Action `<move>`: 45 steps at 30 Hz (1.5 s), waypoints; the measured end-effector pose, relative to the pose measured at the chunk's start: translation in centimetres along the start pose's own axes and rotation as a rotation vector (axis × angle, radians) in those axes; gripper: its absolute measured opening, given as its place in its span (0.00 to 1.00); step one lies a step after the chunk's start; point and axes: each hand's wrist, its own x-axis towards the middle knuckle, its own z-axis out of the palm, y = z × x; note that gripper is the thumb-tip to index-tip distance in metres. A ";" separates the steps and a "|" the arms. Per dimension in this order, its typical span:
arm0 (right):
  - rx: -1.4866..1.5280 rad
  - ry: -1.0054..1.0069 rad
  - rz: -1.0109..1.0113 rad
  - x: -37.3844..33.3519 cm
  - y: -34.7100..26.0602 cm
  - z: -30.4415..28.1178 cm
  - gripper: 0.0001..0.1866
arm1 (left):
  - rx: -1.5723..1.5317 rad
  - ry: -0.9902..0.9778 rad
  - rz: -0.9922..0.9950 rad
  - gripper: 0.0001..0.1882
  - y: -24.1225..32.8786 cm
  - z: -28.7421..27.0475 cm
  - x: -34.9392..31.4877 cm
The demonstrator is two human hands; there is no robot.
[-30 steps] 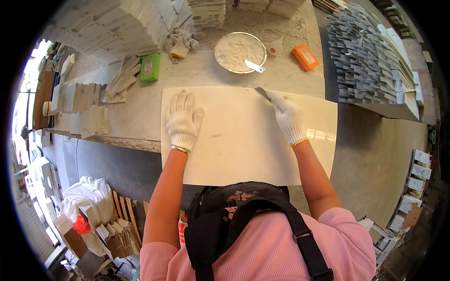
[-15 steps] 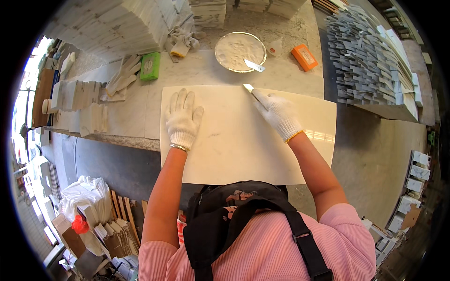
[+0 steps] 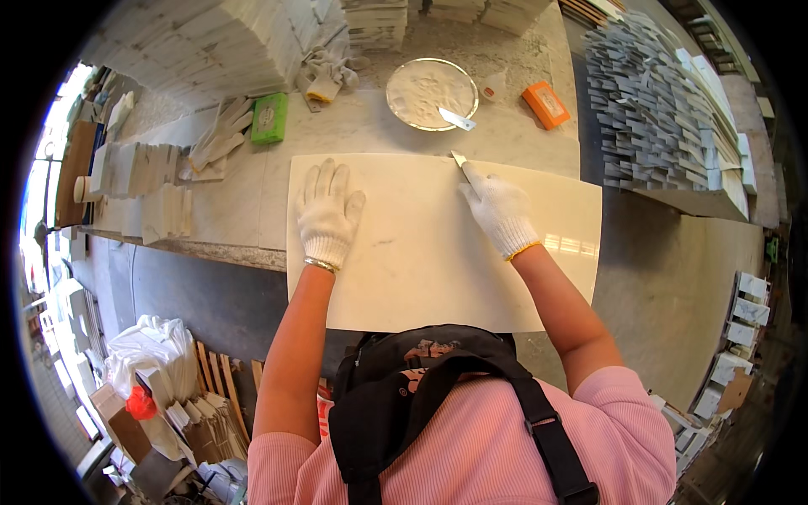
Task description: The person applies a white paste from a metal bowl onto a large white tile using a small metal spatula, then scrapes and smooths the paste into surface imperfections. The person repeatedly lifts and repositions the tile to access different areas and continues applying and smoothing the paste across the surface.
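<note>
A polished cream-white stone slab (image 3: 404, 278) lies in front of me, its near edge jutting past the worktable. Flat on its left part rests my left hand (image 3: 328, 217), gloved in white knit, with the fingers stretched out. My right hand (image 3: 499, 209), in a matching glove, is closed around a small flat-bladed scraper (image 3: 459, 159). The blade points up and left at the slab's far edge; whether it touches the stone I cannot tell. Beyond that edge stands a round bowl (image 3: 418, 91) of whitish paste or powder, with a flat spatula (image 3: 457, 119) in it.
A green box (image 3: 269, 119) and an orange box (image 3: 546, 104) sit on the worktable (image 3: 370, 126). Loose gloves (image 3: 220, 139) lie at the left. Tall stacks of stone pieces (image 3: 202, 50) fill the far left, and piled grey strips (image 3: 648, 109) stand at the right.
My right hand has shifted slightly with the scraper, whose tip is now a little farther right along the slab's far edge. My left hand stays in place.
</note>
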 end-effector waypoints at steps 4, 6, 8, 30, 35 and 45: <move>0.082 0.018 -0.007 -0.3 -0.2 -0.7 0.21 | -0.003 0.005 0.002 0.29 0.1 -0.2 0.0; 0.093 0.040 -0.029 -0.4 -0.3 -0.7 0.21 | -0.012 0.007 0.005 0.29 0.1 -0.2 -0.1; 0.063 0.010 -0.053 -0.2 -0.4 -0.4 0.21 | -0.010 0.001 0.005 0.29 0.0 -0.2 0.0; 0.468 0.120 -0.032 -3.5 -1.7 -2.7 0.26 | -0.295 0.173 -0.014 0.25 1.1 0.0 -1.4; 0.615 0.163 -0.162 -4.5 -5.2 -2.0 0.28 | -1.394 -0.443 -0.668 0.24 10.6 -6.1 -1.8; 0.860 0.215 0.357 3.9 4.2 -3.5 0.29 | -1.687 -0.415 -0.888 0.32 5.6 -4.7 -4.4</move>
